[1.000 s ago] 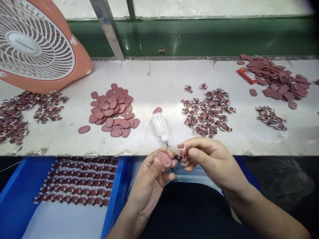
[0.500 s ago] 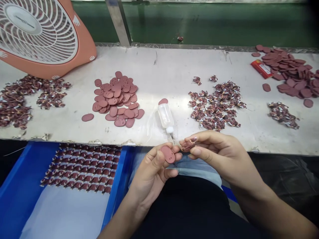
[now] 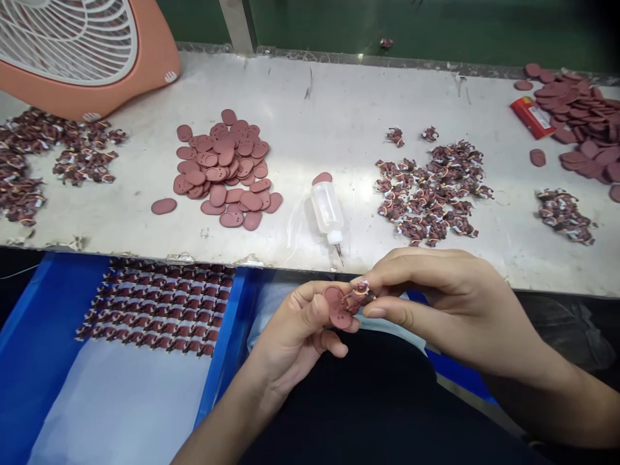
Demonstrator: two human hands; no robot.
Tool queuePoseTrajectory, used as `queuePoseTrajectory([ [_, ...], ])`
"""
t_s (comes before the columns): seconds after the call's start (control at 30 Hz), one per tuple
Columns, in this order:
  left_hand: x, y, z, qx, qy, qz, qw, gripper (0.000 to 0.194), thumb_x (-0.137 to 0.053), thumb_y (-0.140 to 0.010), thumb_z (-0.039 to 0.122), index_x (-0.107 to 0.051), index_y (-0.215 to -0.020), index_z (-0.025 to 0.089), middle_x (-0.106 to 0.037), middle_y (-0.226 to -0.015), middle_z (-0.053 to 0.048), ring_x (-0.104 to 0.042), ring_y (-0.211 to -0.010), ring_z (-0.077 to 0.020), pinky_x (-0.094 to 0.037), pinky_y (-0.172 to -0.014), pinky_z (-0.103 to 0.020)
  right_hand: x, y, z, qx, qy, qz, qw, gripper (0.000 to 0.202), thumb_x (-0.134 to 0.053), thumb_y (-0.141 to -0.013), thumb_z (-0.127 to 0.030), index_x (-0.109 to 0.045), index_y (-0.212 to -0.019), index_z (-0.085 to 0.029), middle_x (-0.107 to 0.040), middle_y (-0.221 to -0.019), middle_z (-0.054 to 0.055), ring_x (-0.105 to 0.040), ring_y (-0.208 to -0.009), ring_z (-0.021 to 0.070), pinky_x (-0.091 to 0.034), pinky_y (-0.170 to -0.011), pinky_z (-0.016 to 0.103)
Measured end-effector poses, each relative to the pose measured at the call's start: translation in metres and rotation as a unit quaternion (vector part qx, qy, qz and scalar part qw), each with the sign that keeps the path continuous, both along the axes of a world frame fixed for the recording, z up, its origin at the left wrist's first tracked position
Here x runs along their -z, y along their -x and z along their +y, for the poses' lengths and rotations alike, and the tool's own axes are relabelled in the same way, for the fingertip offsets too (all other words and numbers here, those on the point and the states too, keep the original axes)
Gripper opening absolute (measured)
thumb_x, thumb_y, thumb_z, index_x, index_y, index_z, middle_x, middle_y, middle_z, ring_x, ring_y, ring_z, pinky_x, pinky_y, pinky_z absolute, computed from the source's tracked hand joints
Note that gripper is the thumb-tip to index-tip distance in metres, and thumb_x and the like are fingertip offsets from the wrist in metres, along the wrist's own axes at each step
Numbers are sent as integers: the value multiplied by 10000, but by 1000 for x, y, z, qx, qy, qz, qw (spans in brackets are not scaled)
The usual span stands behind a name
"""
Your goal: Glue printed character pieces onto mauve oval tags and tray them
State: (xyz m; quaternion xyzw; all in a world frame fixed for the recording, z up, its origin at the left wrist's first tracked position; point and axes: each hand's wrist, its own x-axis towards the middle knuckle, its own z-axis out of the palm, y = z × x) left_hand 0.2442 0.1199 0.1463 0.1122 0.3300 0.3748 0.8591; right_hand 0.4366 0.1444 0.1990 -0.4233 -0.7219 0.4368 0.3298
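Between the thumb and fingers of my left hand [image 3: 300,329] is a flat oval reddish-brown base [image 3: 340,319] with small holes. My right hand [image 3: 440,297] pinches a small brown horse-like figurine [image 3: 359,296] and holds it against or just over the base's right side; whether they touch I cannot tell. Beyond both hands, a clear squeeze bottle [image 3: 327,210] with a thin metal needle tip lies on the table [image 3: 310,123], its tip toward me. One more oval base [image 3: 323,177] lies at the bottle's far end.
Loose oval bases form a pile [image 3: 225,168] at centre left. Figurines lie in a heap [image 3: 431,194] at centre right. A red packet [image 3: 533,117] rests by more bases at far right. An orange fan [image 3: 150,58] stands at back left. Below, a blue bin [image 3: 29,336] holds figurines in rows.
My right hand has brought the figurine left and down onto or over the base, where before it was held apart. The camera view has tilted slightly downward.
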Motion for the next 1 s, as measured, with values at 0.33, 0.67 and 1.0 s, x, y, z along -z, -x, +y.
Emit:
queuePoseTrajectory([
  [0.33, 0, -1, 2, 12, 10, 10, 1000, 359, -867, -654, 483, -766, -749, 151, -689, -662, -7, -646, -601, -87, -521, -460, -104, -8, -2, 4, -44, -56, -72, 995, 88, -710, -890, -178, -708, -971, -213, -732, -821, -42, -666, -712, 49, -505, -674, 119],
  [0.67, 0, -1, 0, 12, 14, 6, 1000, 330, -838, -698, 477, -775, -765, 160, -680, -663, -2, -638, -596, -75, -514, -462, -93, -9, -4, 9, -80, -62, -89, 991, 104, -713, -887, -157, -705, -981, -202, -730, -831, -64, -646, -705, 5, -469, -682, 75],
  [1.0, 1, -1, -1, 4, 18, 10, 1000, 342, -859, -669, 463, -782, -790, 152, -668, -670, -9, -622, -592, -76, -519, -466, -96, -14, -3, 10, -109, -93, -110, 983, 128, -655, -914, -131, -671, -1021, -199, -726, -857, -47, -665, -760, 53, -489, -705, 134],
])
